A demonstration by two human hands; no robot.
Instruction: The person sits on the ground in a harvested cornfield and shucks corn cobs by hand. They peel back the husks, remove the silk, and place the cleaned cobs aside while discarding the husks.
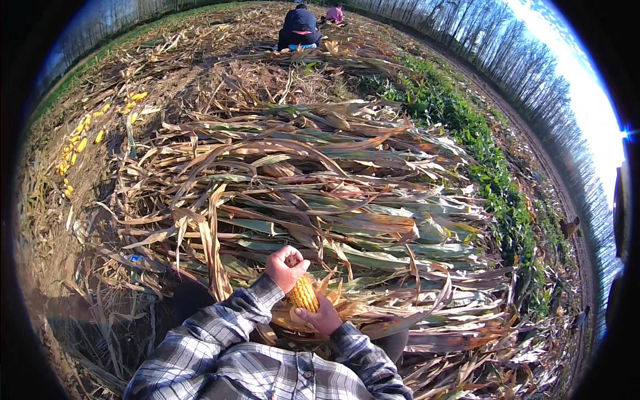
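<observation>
A yellow ear of corn [303, 294] lies between my hands, its kernels bare and dry husk leaves [331, 290] spread beside it. My left hand [286, 269] is closed around its upper end, with brown corn silk showing between the fingers. Lower down, my right hand [320, 316] grips the ear near its base, the thumb across the kernels. Just beyond both hands, cut corn stalks with dry brown and greenish leaves [320, 215] lie in a thick layer.
Husked ears of corn [81, 145] lie in a line on the soil at the left. Green leafy plants [450, 115] run along the right side. A person in dark clothing [299, 27] sits far ahead, and another in pink [335, 15] is beyond. A blue scrap [135, 258] lies at left.
</observation>
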